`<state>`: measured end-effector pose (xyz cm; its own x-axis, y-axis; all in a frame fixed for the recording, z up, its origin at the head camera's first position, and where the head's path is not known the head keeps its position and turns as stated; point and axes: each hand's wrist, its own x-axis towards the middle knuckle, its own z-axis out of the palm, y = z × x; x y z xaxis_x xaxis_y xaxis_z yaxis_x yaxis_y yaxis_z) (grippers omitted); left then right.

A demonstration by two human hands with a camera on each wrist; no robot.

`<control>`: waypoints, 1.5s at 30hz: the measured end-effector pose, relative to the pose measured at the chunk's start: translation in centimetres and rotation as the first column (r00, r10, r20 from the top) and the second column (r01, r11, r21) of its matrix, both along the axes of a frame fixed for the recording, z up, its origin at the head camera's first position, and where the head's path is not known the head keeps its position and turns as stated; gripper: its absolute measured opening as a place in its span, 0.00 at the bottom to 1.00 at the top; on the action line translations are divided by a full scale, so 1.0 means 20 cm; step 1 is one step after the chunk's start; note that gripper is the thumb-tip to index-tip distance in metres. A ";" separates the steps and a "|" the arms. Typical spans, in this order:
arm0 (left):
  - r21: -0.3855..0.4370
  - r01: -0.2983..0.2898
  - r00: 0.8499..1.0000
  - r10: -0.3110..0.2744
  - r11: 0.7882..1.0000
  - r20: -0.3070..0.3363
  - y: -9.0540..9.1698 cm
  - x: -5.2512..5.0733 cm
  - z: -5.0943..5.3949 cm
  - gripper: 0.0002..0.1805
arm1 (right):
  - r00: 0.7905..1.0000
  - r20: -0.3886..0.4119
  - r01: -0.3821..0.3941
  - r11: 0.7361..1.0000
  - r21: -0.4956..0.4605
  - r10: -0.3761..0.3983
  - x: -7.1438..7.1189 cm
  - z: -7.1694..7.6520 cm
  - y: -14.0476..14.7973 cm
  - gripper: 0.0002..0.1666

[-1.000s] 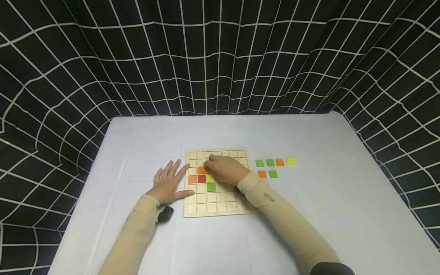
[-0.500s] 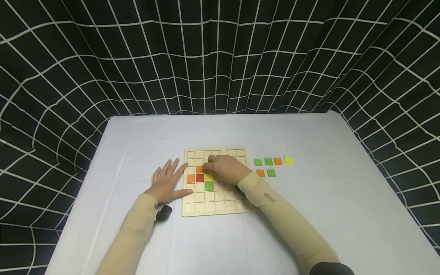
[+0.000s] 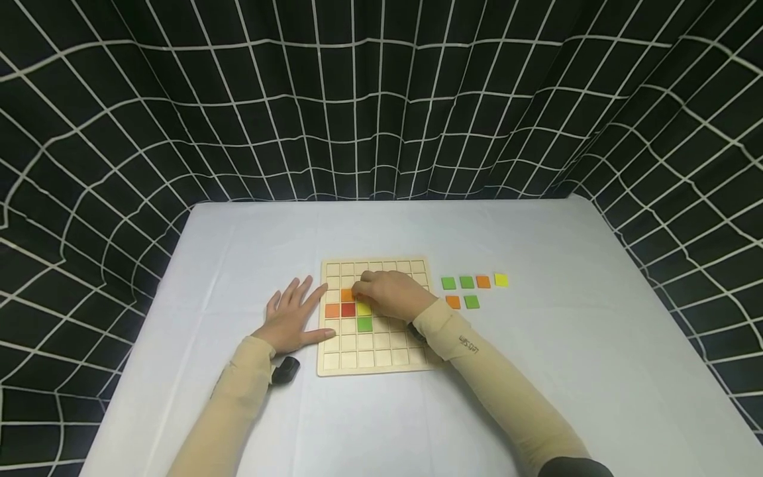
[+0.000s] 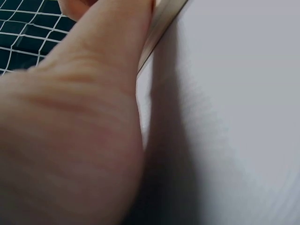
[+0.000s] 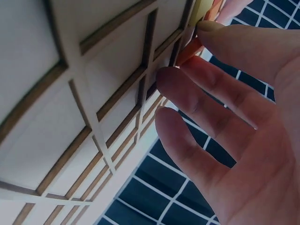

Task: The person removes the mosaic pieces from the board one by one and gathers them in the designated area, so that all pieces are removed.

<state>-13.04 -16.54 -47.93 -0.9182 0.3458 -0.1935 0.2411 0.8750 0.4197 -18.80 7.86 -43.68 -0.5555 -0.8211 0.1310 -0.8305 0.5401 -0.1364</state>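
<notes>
My right hand [image 3: 393, 293] is over the wooden grid board [image 3: 375, 358], pinching an orange tile [image 5: 190, 51] between thumb and index finger. That tile is tilted against the board in the right wrist view; its far side is hidden by the fingers. Close by in the cells lie another orange tile [image 3: 347, 295], a red tile [image 3: 348, 309], a yellow tile [image 3: 364, 309], an orange-red tile [image 3: 332, 311] and a green tile [image 3: 365, 324]. With fingers spread, my left hand [image 3: 289, 324] rests at the board's left edge, thumb and index fingertip touching it.
Right of the board lie loose tiles in two rows: several green ones, including one green tile [image 3: 472, 302], two orange, including one orange tile [image 3: 453, 302], and a yellow square [image 3: 501, 280]. A white cloth covers the table [image 3: 536, 371]. Dark checked curtains [image 3: 381, 99] surround it.
Only a slight shift of the head view shows. Both hands keep their places at the board, and the tiles lie as before.
</notes>
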 end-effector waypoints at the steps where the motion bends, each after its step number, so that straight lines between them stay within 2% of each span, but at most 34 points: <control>1: 0.000 0.000 1.000 0.000 1.000 -0.002 0.00 0.00 0.00 0.52 | 1.000 0.000 -0.002 1.000 0.000 0.002 0.00 0.00 0.00 0.07; 10: 0.004 -0.006 1.000 0.006 1.000 -0.009 -0.02 0.01 -0.03 0.53 | 1.000 0.011 0.002 1.000 0.010 -0.002 -0.02 0.01 0.00 0.06; 14: 0.000 -0.005 1.000 0.005 1.000 -0.020 -0.02 0.00 -0.03 0.53 | 0.999 0.004 0.052 0.998 0.022 -0.052 -0.03 0.03 0.05 0.07; 23: -0.010 -0.006 1.000 0.006 1.000 -0.006 -0.01 0.00 -0.01 0.53 | 0.984 0.075 0.159 0.987 0.009 -0.159 -0.09 0.10 0.24 0.11; 25: -0.009 -0.004 1.000 0.004 1.000 -0.003 -0.02 -0.01 -0.02 0.53 | 0.978 0.092 0.186 0.982 0.001 -0.186 -0.11 0.11 0.30 0.10; 28: -0.011 0.001 1.000 -0.001 1.000 -0.003 -0.02 -0.01 -0.03 0.53 | 0.955 0.138 0.265 0.964 -0.007 -0.262 -0.13 0.12 0.40 0.12; 32: -0.010 0.009 1.000 -0.009 1.000 -0.005 -0.01 -0.01 -0.02 0.53 | 0.907 0.197 0.378 0.926 0.008 -0.372 -0.14 0.16 0.51 0.17; 40: -0.017 0.011 1.000 -0.011 1.000 -0.014 -0.01 -0.01 -0.02 0.53 | 0.825 0.282 0.504 0.863 0.021 -0.489 -0.18 0.18 0.66 0.12; 45: 0.011 0.012 0.999 -0.011 1.000 -0.035 -0.01 0.00 -0.03 0.52 | 0.806 0.277 0.535 0.844 0.037 -0.523 -0.19 0.15 0.70 0.09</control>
